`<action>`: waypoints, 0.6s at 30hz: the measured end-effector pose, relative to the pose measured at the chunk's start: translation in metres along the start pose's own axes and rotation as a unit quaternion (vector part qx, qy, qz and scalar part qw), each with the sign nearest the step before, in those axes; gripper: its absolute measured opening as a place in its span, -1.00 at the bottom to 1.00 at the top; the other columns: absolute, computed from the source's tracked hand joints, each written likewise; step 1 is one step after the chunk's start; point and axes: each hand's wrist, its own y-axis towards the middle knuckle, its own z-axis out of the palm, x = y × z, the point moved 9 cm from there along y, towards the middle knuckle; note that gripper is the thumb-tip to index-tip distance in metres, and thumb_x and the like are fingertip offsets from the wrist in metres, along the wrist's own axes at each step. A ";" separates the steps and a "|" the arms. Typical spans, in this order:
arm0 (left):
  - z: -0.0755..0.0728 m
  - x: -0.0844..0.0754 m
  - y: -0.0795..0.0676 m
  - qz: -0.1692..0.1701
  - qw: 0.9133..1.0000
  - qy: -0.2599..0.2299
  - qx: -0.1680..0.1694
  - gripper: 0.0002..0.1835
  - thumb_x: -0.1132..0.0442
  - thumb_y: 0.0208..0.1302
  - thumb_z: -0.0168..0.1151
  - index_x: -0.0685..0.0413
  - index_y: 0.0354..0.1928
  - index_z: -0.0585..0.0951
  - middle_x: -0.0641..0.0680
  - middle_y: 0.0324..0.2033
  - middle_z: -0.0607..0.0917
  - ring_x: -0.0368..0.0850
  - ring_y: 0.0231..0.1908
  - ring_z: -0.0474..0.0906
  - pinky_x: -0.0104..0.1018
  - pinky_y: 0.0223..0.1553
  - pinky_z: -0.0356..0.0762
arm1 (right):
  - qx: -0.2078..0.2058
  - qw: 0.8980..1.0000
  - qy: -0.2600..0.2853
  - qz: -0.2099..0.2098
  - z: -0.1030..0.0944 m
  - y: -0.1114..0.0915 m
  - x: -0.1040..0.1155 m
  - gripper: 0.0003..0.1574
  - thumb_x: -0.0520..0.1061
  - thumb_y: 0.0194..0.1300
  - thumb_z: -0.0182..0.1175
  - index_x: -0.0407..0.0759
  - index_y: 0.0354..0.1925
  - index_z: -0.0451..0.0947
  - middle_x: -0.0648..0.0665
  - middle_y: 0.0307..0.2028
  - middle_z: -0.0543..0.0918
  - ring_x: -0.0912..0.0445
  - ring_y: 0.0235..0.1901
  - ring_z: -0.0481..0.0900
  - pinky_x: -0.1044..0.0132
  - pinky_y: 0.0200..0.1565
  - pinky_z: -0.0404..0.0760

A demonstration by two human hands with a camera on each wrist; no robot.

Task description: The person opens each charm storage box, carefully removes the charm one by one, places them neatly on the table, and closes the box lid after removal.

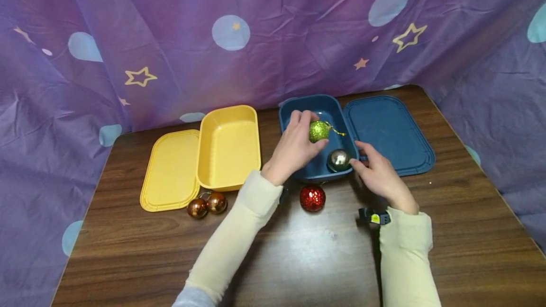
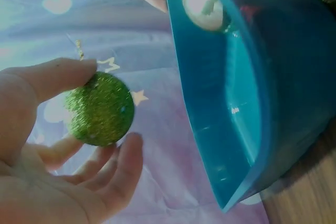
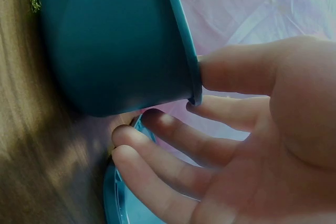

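My left hand (image 1: 294, 148) pinches a glittery green bauble (image 1: 318, 131) between thumb and fingers, above the blue container (image 1: 285, 108). A gold cord hangs loose from this bauble. In the left wrist view the same green bauble (image 2: 102, 109) is clear of the container wall. A shiny silver bauble (image 1: 339, 160) lies inside the container at its near right corner. My right hand (image 1: 379, 174) holds the container's right rim (image 3: 195, 80) between thumb and index finger, its other fingers loosely bent below. A red bauble (image 1: 313, 198) sits on the table just in front of the container.
Left of the blue container stands a yellow container (image 1: 228, 184), with a yellow lid (image 1: 170, 169) beside it. Two copper baubles (image 1: 216, 202) lie before them. A blue lid (image 1: 388, 129) lies at the right. Behind the wooden table (image 1: 128, 255) hangs a purple cloth (image 1: 170, 27).
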 end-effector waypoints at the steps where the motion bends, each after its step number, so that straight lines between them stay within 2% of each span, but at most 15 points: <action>1: -0.002 0.000 -0.003 0.002 1.000 -0.008 -0.007 -0.46 0.06 0.15 0.38 0.08 0.11 0.43 0.11 -0.05 0.47 -0.09 -0.18 0.50 -0.30 -0.13 0.57 | -0.002 1.000 -0.001 -0.001 0.000 0.000 0.000 -0.30 -0.11 0.46 -0.07 -0.38 0.42 0.04 -0.56 0.19 0.37 -0.37 0.08 0.51 -0.26 0.11 0.44; 4: -0.005 0.001 -0.011 0.005 0.999 -0.035 -0.025 -0.46 0.03 0.15 0.38 0.09 0.09 0.44 0.09 -0.05 0.51 -0.10 -0.13 0.49 -0.30 -0.07 0.54 | -0.006 1.000 -0.001 -0.003 -0.001 0.000 0.000 -0.30 -0.11 0.46 -0.06 -0.39 0.42 0.05 -0.56 0.19 0.37 -0.37 0.08 0.52 -0.25 0.12 0.44; 7: -0.007 0.003 -0.022 0.008 0.997 -0.066 -0.039 -0.48 0.02 0.15 0.38 0.08 0.07 0.46 0.05 -0.08 0.55 -0.09 -0.15 0.50 -0.31 -0.09 0.51 | -0.006 1.000 -0.001 0.000 0.000 0.000 0.000 -0.30 -0.11 0.46 -0.06 -0.38 0.42 0.04 -0.56 0.19 0.37 -0.37 0.09 0.51 -0.25 0.12 0.44; 11: -0.006 0.007 -0.036 0.011 0.991 -0.121 -0.048 -0.53 0.08 0.16 0.38 0.08 0.05 0.47 0.04 -0.12 0.59 -0.08 -0.25 0.55 -0.44 -0.27 0.53 | -0.004 1.000 -0.001 0.005 0.001 -0.001 -0.001 -0.29 -0.09 0.47 -0.07 -0.37 0.42 0.03 -0.55 0.20 0.36 -0.37 0.11 0.49 -0.25 0.12 0.44; 14: -0.004 0.011 -0.045 0.007 0.984 -0.169 -0.047 -0.52 0.12 0.16 0.38 0.09 0.07 0.46 0.07 -0.07 0.60 -0.09 -0.22 0.60 -0.51 -0.31 0.57 | -0.006 1.000 -0.003 0.003 0.001 -0.001 -0.001 -0.30 -0.09 0.46 -0.07 -0.37 0.42 0.04 -0.54 0.20 0.36 -0.36 0.10 0.50 -0.24 0.11 0.44; 18: 0.001 0.015 -0.059 -0.019 0.972 -0.233 -0.035 -0.49 0.13 0.17 0.37 0.08 0.13 0.45 0.10 0.02 0.60 -0.09 -0.17 0.64 -0.49 -0.30 0.62 | -0.012 1.000 -0.004 -0.004 0.000 -0.001 0.000 -0.30 -0.09 0.46 -0.06 -0.38 0.42 0.05 -0.54 0.20 0.36 -0.35 0.09 0.51 -0.24 0.12 0.44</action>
